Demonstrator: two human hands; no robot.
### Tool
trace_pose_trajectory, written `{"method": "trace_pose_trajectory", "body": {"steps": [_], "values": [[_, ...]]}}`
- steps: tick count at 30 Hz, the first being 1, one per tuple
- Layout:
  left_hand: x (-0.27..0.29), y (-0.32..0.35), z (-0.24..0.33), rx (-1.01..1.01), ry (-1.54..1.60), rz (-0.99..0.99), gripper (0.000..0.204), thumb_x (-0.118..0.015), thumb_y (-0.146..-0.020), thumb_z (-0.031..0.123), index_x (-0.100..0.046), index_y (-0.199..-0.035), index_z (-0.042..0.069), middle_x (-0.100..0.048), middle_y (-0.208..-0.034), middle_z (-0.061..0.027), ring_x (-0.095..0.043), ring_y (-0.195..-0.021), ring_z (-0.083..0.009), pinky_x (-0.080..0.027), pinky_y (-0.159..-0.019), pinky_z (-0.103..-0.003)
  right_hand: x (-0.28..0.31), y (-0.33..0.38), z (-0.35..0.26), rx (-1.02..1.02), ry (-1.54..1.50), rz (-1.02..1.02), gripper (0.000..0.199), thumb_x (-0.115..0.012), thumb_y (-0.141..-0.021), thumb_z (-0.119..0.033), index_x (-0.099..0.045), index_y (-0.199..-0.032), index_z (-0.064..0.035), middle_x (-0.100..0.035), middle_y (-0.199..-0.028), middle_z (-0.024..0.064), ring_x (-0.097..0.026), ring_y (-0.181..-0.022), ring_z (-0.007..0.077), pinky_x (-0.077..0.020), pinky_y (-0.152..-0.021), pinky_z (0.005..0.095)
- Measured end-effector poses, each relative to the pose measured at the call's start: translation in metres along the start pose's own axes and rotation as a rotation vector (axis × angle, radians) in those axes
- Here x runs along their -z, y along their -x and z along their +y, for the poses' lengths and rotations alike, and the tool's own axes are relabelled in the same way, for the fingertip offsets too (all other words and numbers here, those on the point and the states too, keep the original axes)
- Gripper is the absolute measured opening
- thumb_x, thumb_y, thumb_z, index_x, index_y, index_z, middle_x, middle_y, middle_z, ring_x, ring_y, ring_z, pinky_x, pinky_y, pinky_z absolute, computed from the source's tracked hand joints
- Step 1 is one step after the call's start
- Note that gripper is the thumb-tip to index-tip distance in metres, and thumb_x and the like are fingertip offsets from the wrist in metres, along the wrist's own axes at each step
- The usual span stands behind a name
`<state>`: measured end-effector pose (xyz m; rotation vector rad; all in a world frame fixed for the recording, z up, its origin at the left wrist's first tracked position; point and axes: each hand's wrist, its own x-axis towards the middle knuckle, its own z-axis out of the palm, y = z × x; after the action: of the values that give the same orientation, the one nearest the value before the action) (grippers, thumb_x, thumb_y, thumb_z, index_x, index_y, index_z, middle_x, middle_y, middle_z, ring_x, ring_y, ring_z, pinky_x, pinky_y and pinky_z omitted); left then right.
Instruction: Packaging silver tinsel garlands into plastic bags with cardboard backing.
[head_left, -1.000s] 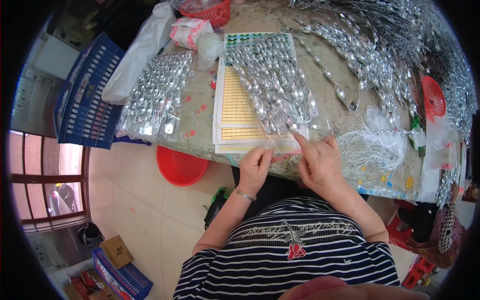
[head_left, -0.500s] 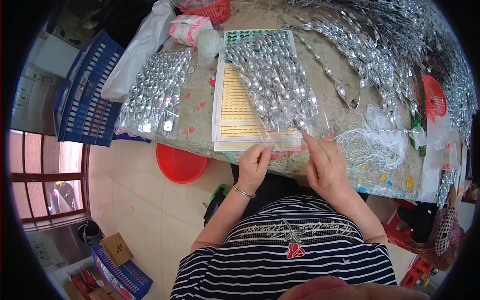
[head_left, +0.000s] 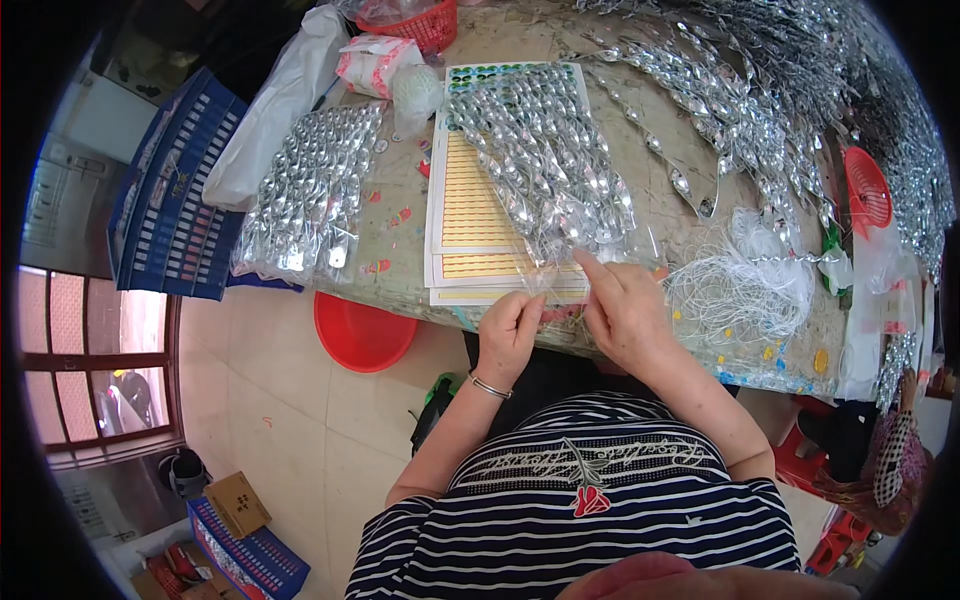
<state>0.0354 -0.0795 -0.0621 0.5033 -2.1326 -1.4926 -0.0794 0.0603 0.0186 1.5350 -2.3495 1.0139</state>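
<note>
A clear plastic bag (head_left: pixel 645 245) with rows of twisted silver strands (head_left: pixel 550 150) lies on the table before me, on top of printed sheets (head_left: pixel 470 200). At the bag's near edge my left hand (head_left: pixel 507 328) is closed in a pinch on the clear plastic. My right hand (head_left: pixel 632 315) has its index finger stretched out toward the lower ends of the strands, touching the bag there; its other fingers are partly bent and seem to hold nothing. A second bag of silver strands (head_left: pixel 312 190) rests to the left.
Loose white threads (head_left: pixel 745 285) are heaped on the right. More silver strands (head_left: pixel 740 110) spread behind them, near a red basket (head_left: pixel 868 188). At the left stand a blue crate (head_left: pixel 175 190) and a white plastic bag (head_left: pixel 275 115). A red basin (head_left: pixel 365 335) sits below the table edge.
My right hand has shifted left and slightly up along the bag, its index finger now nearer the strands' ends. My left hand keeps its pinch in almost the same place.
</note>
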Motion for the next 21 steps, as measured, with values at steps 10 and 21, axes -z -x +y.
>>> {"method": "trace_pose_trajectory", "body": {"steps": [10,21], "values": [[0.002,-0.001,0.004,-0.001,0.034,-0.031,0.023,-0.059,-0.093,0.014,-0.055,-0.074,0.001,-0.055,-0.062,-0.0091,-0.055,-0.055,-0.0215,-0.043,-0.053,-0.031,-0.033,-0.036,0.022,-0.111,-0.043,-0.041,0.046,-0.055,-0.082,0.000,-0.050,-0.128,-0.0028,-0.058,-0.085,0.0175,-0.057,-0.078,0.0366,-0.0458,-0.070,0.0447],[0.003,-0.001,-0.003,-0.035,-0.009,-0.036,0.023,-0.059,-0.093,0.013,-0.055,-0.073,0.002,-0.054,-0.062,-0.0090,-0.055,-0.055,-0.0223,-0.043,-0.054,-0.032,-0.035,-0.042,0.028,-0.102,0.186,-0.190,0.044,-0.062,-0.078,-0.007,-0.057,-0.122,-0.0073,-0.060,-0.098,0.0132,-0.061,-0.088,0.0310,-0.0513,-0.066,0.0412]]}}
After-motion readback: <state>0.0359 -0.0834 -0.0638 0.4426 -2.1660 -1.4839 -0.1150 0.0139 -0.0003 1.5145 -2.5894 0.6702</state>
